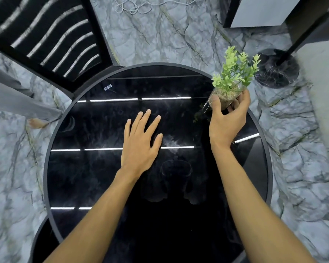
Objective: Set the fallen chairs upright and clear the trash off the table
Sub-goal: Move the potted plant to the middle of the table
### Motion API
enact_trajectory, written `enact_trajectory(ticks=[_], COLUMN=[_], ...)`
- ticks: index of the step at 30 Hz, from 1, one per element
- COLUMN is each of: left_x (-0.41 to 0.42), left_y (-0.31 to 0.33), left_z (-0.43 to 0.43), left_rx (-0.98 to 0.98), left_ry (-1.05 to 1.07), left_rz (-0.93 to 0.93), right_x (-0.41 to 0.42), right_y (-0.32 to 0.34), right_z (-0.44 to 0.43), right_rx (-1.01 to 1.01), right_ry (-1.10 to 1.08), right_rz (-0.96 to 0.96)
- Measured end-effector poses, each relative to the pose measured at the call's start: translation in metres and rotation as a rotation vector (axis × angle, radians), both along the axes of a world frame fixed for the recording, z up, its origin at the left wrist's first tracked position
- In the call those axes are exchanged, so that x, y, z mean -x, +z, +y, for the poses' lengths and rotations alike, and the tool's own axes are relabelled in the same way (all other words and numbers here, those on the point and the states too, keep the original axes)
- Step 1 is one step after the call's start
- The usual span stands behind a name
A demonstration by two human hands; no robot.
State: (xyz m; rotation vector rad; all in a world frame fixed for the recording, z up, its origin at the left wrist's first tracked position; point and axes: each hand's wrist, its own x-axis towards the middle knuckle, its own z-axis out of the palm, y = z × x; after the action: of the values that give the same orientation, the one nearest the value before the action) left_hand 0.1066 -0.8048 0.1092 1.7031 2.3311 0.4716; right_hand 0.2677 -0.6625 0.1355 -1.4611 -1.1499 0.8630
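Observation:
A round glossy black table (68, 168) fills the middle of the view. My left hand (141, 141) hovers flat over its centre, fingers spread and holding nothing. My right hand (228, 118) grips a clear glass pot with a small green plant (234, 73), held just above the table's far right edge. A black chair (46, 40) with a slatted back stands at the table's far left side. No trash shows on the tabletop.
A marble-patterned floor (160, 38) surrounds the table. Another person's grey trouser leg and bare foot (35, 123) are at the left. A dark round lamp base (275, 73) with a pole sits at the right, a white cable (133, 6) lies far back.

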Motion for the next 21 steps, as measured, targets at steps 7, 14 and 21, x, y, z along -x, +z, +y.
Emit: enact_trajectory(ticks=[7, 14, 21], left_x=[0.0, 0.0, 0.008], left_y=[0.001, 0.008, 0.027], left_z=[-0.001, -0.01, -0.061], left_rx=[-0.015, -0.039, -0.051], left_ry=[0.004, 0.002, 0.05], left_rz=[-0.015, -0.095, -0.097], right_x=[-0.007, -0.01, 0.0], right_y=[0.002, 0.013, 0.025], right_z=[-0.004, -0.041, -0.097], right_rx=[-0.03, -0.049, -0.06], right_ry=[0.045, 0.159, 0.268], right_rz=[-0.017, -0.023, -0.049])
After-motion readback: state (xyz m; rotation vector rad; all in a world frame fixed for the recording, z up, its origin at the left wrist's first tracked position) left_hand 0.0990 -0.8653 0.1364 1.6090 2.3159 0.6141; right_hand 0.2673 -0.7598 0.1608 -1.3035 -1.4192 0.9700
